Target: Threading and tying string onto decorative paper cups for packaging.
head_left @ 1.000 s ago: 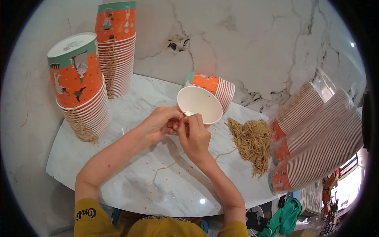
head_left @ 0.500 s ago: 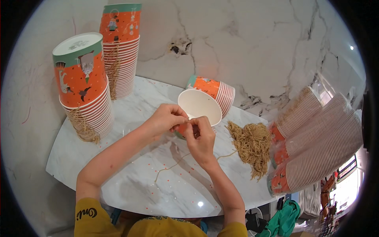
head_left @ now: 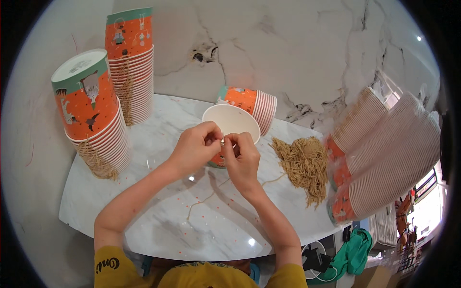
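A white-lined paper bucket (head_left: 233, 120) with an orange printed outside stands tilted, its mouth partly toward me. At its near rim my left hand (head_left: 194, 148) and my right hand (head_left: 241, 161) meet, thumbs and forefingers pinched together. A thin tan string (head_left: 201, 201) trails out from under my right hand onto the table; another length runs from that hand toward the string heap (head_left: 305, 165) on the right. Both pinches seem to hold string at the rim, though my fingers cover most of it.
Two tall stacks of upturned orange buckets (head_left: 84, 103) (head_left: 129, 36) stand at the left, tan string hanging on their sides. Behind the bucket a short nested stack (head_left: 245, 101) lies on its side. Plastic-wrapped bucket stacks (head_left: 394, 163) lean at the right. Confetti-like specks dot the marble-patterned table (head_left: 158, 230).
The view has shifted slightly. My fingertips remain together at the bucket's rim, with my left fingers more curled and the two hands a little closer.
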A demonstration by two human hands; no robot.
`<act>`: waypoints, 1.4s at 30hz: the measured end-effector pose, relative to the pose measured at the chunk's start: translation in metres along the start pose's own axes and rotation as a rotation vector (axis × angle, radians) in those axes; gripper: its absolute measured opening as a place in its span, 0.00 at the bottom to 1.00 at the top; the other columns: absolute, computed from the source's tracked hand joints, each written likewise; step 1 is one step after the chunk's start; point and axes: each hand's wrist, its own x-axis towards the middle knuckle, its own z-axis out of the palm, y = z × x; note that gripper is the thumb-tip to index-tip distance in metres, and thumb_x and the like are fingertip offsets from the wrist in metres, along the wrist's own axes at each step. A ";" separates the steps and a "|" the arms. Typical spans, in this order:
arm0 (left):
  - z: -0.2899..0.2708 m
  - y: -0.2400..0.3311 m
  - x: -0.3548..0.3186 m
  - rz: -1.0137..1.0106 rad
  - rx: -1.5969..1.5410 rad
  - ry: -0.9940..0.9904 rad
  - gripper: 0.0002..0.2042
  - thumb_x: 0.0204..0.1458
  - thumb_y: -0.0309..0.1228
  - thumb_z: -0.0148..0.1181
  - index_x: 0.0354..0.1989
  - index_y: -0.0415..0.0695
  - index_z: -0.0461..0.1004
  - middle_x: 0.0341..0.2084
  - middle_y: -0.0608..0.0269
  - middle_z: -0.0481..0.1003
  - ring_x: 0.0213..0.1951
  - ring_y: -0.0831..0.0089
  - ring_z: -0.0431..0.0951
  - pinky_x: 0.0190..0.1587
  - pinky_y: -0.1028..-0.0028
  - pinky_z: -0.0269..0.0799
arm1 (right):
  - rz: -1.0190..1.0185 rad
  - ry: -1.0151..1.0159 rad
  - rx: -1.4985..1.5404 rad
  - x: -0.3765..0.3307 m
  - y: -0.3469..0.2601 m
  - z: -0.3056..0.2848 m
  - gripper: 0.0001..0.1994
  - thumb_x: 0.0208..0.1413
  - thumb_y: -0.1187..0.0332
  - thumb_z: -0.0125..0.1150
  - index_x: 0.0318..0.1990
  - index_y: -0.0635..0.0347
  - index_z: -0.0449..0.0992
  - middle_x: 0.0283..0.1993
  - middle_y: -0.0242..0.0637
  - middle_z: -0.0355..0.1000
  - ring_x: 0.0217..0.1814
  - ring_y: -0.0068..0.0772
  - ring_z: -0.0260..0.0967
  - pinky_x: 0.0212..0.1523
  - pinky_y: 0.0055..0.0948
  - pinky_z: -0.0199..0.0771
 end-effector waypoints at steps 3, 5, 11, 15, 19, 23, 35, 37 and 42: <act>0.004 0.008 -0.006 0.466 0.433 0.148 0.04 0.49 0.21 0.60 0.34 0.39 0.74 0.29 0.66 0.73 0.29 0.75 0.76 0.33 0.75 0.72 | -0.031 -0.008 -0.025 0.000 0.000 0.001 0.03 0.58 0.76 0.62 0.38 0.63 0.75 0.35 0.39 0.71 0.28 0.39 0.75 0.26 0.36 0.73; 0.005 0.016 -0.008 0.528 0.452 0.182 0.05 0.48 0.21 0.60 0.34 0.39 0.75 0.30 0.63 0.72 0.29 0.72 0.77 0.31 0.74 0.72 | -0.102 -0.048 -0.071 0.000 0.004 -0.002 0.03 0.58 0.76 0.61 0.38 0.62 0.75 0.35 0.40 0.71 0.27 0.42 0.74 0.25 0.37 0.72; -0.017 0.016 0.001 0.044 0.075 -0.018 0.03 0.49 0.22 0.61 0.32 0.40 0.75 0.27 0.70 0.75 0.28 0.81 0.74 0.28 0.78 0.68 | -0.105 -0.043 -0.087 -0.001 0.003 0.001 0.03 0.58 0.74 0.61 0.38 0.61 0.74 0.36 0.38 0.69 0.28 0.42 0.72 0.23 0.38 0.68; -0.023 0.024 0.003 -0.280 -0.194 -0.076 0.02 0.50 0.22 0.59 0.30 0.39 0.74 0.24 0.67 0.75 0.24 0.82 0.73 0.23 0.79 0.65 | -0.080 0.001 -0.141 -0.009 -0.002 0.009 0.04 0.58 0.73 0.61 0.37 0.60 0.73 0.35 0.37 0.68 0.27 0.40 0.72 0.22 0.38 0.68; -0.027 0.024 0.005 -0.349 -0.335 -0.079 0.01 0.50 0.22 0.60 0.30 0.41 0.74 0.23 0.67 0.75 0.22 0.83 0.71 0.20 0.81 0.60 | -0.138 0.033 -0.190 -0.013 0.000 0.013 0.06 0.57 0.73 0.63 0.37 0.59 0.71 0.34 0.37 0.68 0.26 0.39 0.71 0.21 0.37 0.67; -0.029 0.008 0.008 -0.446 -0.507 -0.107 0.03 0.51 0.22 0.60 0.33 0.42 0.74 0.24 0.69 0.75 0.21 0.84 0.70 0.20 0.82 0.60 | -0.142 0.045 -0.155 -0.014 0.001 0.015 0.06 0.56 0.74 0.64 0.37 0.59 0.71 0.34 0.37 0.68 0.26 0.40 0.71 0.22 0.37 0.67; -0.031 -0.004 -0.011 -0.604 -0.665 -0.074 0.06 0.54 0.33 0.60 0.33 0.44 0.77 0.25 0.72 0.73 0.23 0.84 0.68 0.23 0.81 0.60 | -0.169 0.032 -0.120 -0.014 0.009 0.023 0.06 0.54 0.76 0.64 0.37 0.60 0.73 0.32 0.37 0.69 0.24 0.37 0.72 0.22 0.35 0.68; -0.028 -0.003 -0.008 -0.607 -0.676 -0.081 0.08 0.54 0.36 0.61 0.34 0.45 0.77 0.24 0.72 0.71 0.24 0.83 0.67 0.24 0.80 0.59 | -0.166 0.033 -0.119 -0.014 0.009 0.023 0.06 0.54 0.76 0.64 0.37 0.60 0.73 0.32 0.37 0.69 0.24 0.37 0.72 0.22 0.35 0.68; -0.019 -0.012 0.001 -0.529 -0.544 -0.081 0.07 0.56 0.34 0.65 0.30 0.48 0.76 0.22 0.77 0.67 0.22 0.85 0.63 0.23 0.81 0.58 | -0.163 0.039 -0.132 -0.013 0.009 0.020 0.06 0.54 0.76 0.64 0.37 0.60 0.73 0.32 0.37 0.69 0.24 0.37 0.71 0.22 0.35 0.68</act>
